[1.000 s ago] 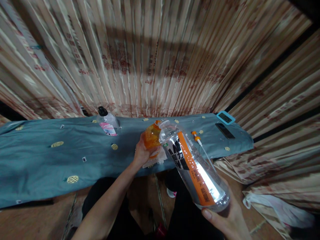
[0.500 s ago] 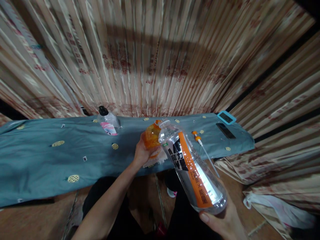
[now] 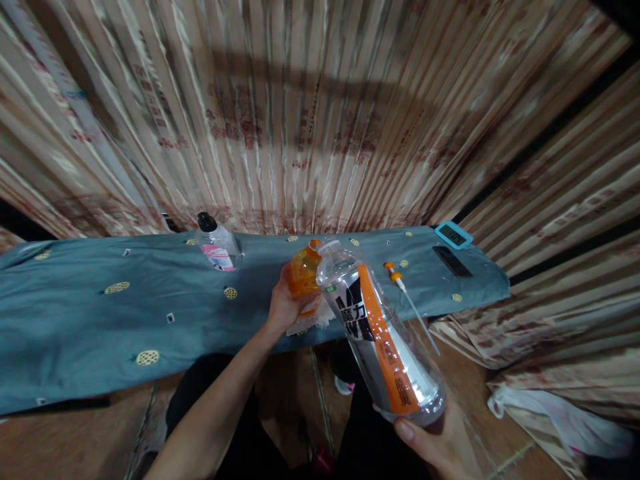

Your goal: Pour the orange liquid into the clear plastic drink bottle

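My left hand (image 3: 285, 303) is wrapped round an orange see-through bottle (image 3: 304, 270) whose uncapped neck points up. A large clear plastic bottle (image 3: 383, 340) with a silver and orange label lies tilted in my right hand (image 3: 435, 433), which grips it near its base. Its open mouth meets the neck of the orange bottle; whether liquid passes between them I cannot tell. Under the orange bottle is something white with a ragged edge (image 3: 325, 315), partly hidden. To the right lies an orange and white pump head (image 3: 394, 273) with a long tube reaching past the cloth's edge.
Patterned blue-green cloth (image 3: 195, 333) covers the long narrow surface. A clear bottle with a black cap and pink label (image 3: 217, 247) stands left. At the right end are a blue-framed digital clock (image 3: 454, 235) and a dark phone (image 3: 453, 261). Pleated curtains (image 3: 300, 120) hang behind.
The base of the clear bottle has dropped slightly and shifted a little left with my right hand. My left hand and the orange bottle stay in place.
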Available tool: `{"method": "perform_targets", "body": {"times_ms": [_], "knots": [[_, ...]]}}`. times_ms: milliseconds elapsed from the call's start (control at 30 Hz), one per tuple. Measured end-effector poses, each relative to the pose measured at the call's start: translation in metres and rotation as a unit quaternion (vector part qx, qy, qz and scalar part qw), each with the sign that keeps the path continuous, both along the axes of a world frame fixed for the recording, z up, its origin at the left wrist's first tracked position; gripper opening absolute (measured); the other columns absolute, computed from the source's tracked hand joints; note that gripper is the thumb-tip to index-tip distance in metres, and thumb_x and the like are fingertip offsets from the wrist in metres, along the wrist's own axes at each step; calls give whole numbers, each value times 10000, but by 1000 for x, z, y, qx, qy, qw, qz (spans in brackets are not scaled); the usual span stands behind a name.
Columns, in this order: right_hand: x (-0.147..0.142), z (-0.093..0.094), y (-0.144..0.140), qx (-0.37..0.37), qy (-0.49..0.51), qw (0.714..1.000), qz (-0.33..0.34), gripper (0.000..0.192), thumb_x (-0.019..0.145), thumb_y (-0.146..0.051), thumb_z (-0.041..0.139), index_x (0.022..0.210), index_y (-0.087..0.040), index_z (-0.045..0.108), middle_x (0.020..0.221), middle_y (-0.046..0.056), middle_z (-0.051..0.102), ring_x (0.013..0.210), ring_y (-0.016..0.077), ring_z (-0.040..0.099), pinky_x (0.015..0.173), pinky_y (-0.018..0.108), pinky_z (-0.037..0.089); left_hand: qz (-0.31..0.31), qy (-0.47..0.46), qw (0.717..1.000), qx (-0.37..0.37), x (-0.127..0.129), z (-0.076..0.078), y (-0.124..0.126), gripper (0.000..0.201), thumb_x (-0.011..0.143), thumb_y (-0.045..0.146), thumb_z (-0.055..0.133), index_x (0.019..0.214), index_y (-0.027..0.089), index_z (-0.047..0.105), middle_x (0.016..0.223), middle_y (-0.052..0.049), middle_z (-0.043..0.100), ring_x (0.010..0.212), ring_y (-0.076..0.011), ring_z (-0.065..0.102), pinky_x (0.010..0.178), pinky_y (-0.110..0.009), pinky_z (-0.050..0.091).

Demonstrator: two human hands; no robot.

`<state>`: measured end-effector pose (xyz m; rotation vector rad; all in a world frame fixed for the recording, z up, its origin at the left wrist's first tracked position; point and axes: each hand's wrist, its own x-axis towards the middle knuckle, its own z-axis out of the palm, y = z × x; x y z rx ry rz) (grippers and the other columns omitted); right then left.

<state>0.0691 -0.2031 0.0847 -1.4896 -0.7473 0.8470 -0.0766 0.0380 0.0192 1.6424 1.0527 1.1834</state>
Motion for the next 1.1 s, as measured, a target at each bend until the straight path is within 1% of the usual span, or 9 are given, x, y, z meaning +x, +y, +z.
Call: {"method": "perform_targets", "body": {"times_ms": [167,300,467,533,667,767,933,1033,1100], "knots": [[-3,-4,0,10,48,999,-19,899,530,-506,841,1304,-209,493,1127,124,695,1110,359,615,835,429,530,2,-1,1000,-1,0,-1,0,735,616,425,774,1231,190,448,1146,-83,639,1012,-254,635,886,-380,508],[-7,-1,-1,10,89,996,-22,865,540,-493,849,1293,-239,508,1020,90,718,996,323,671,735,382,568,12,14,1000,-4,0,0,0,715,618,408,775,1222,191,460,1133,-75,644,1010,-256,636,879,-382,509],[-9,3,-2,10,92,995,-25,849,543,-464,852,1287,-233,514,1008,89,726,1098,335,631,804,382,556,4,10,1000,10,0,-1,1,687,643,370,761,1232,204,449,1147,-62,638,1014,-235,636,874,-350,511],[-9,3,-3,10,101,995,-15,841,558,-462,846,1294,-247,502,1059,85,721,1043,316,661,832,395,553,5,14,1000,11,0,-2,1,683,648,360,758,1235,204,446,1141,-64,641,1002,-232,641,866,-348,514],[-10,-2,-6,17,147,989,-2,824,589,-457,830,1309,-276,472,1111,78,716,943,304,704,780,416,583,4,16,1000,13,0,-2,1,673,663,355,745,1246,215,439,1140,-56,643,996,-224,646,861,-340,519],[-13,-6,-8,24,168,985,-13,778,603,-442,822,1285,-277,486,1075,68,736,954,299,711,776,399,587,4,14,1000,14,0,-3,1,663,660,381,747,1227,208,450,1123,-61,651,991,-229,651,866,-345,520],[-22,-5,-3,44,215,976,8,763,565,-448,847,1233,-279,521,976,55,762,853,267,733,732,367,599,1,2,1000,19,0,-4,2,678,656,394,746,1234,205,446,1158,-78,642,1029,-248,639,880,-364,514],[-24,-3,-2,38,222,974,-4,809,533,-466,861,1235,-289,500,1035,72,750,866,289,729,733,405,599,1,2,1000,13,0,-4,1,667,657,388,744,1227,200,451,1154,-80,646,1027,-249,641,879,-365,516],[-24,-2,-2,30,207,978,19,811,526,-511,846,1227,-280,509,1037,91,745,866,314,725,741,440,590,5,3,1000,8,0,-4,1,667,650,386,748,1217,196,455,1150,-81,649,1027,-248,642,878,-363,519]]}}
